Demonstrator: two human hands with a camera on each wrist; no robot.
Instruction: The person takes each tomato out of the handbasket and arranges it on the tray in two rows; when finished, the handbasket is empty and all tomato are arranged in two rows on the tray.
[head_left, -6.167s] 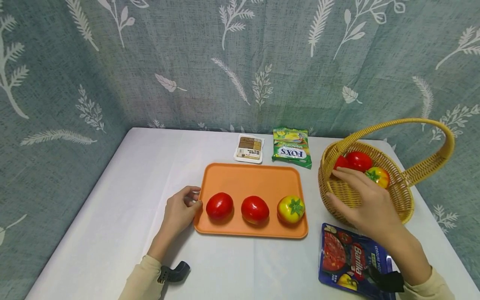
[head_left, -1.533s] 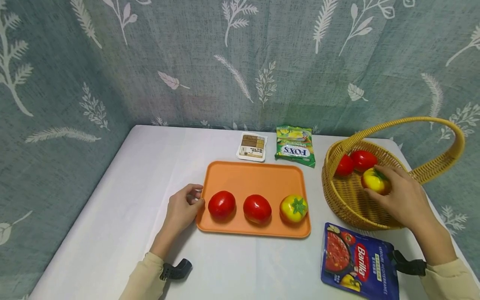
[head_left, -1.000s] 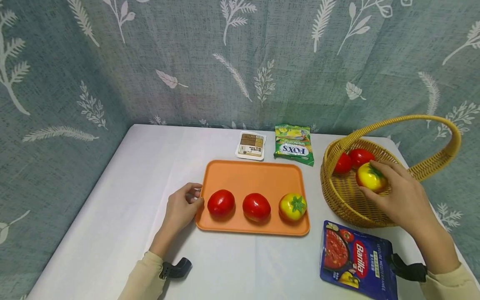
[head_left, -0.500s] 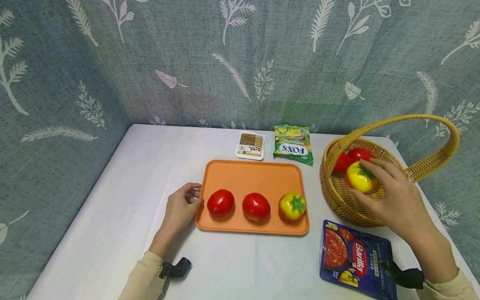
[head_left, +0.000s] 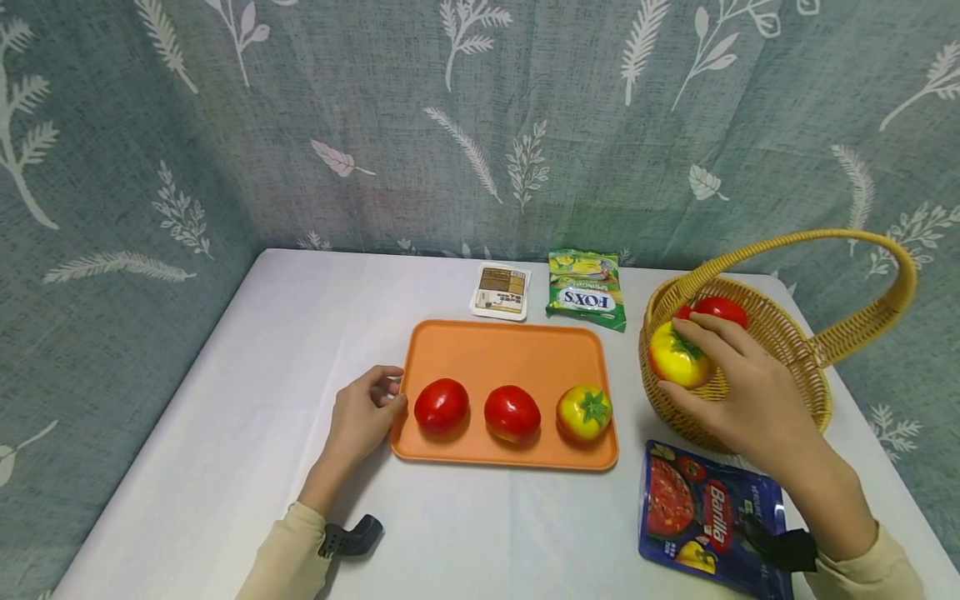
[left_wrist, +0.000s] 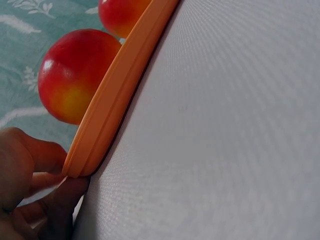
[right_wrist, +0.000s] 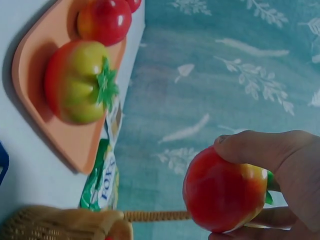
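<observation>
My right hand point(head_left: 753, 400) grips a red-and-yellow tomato point(head_left: 677, 357) with a green calyx, over the left side of the wicker basket point(head_left: 816, 396). In the right wrist view, thumb and fingers wrap the held tomato point(right_wrist: 220, 192), its red underside showing. Two red tomatoes lie in the basket; one, the farther red tomato point(head_left: 722, 311), shows well, while the other is mostly hidden. My left hand point(head_left: 362, 421) pinches the left edge of the orange tray point(head_left: 502, 354). On that tray sit a left red tomato point(head_left: 441, 406), a middle red tomato point(head_left: 512, 413) and a yellow-green tomato point(head_left: 583, 413).
A blue Barilla pouch point(head_left: 708, 517) lies in front of the basket, under my right wrist. Behind the tray are a small white-edged packet point(head_left: 501, 292) and a green Fox's candy bag point(head_left: 586, 289). The basket's tall handle point(head_left: 892, 292) arches to the right.
My right hand has reached into the basket, taken hold of the yellow-and-red tomato, and carried it left toward the basket's near-tray rim. The left hand has stayed at the tray.
</observation>
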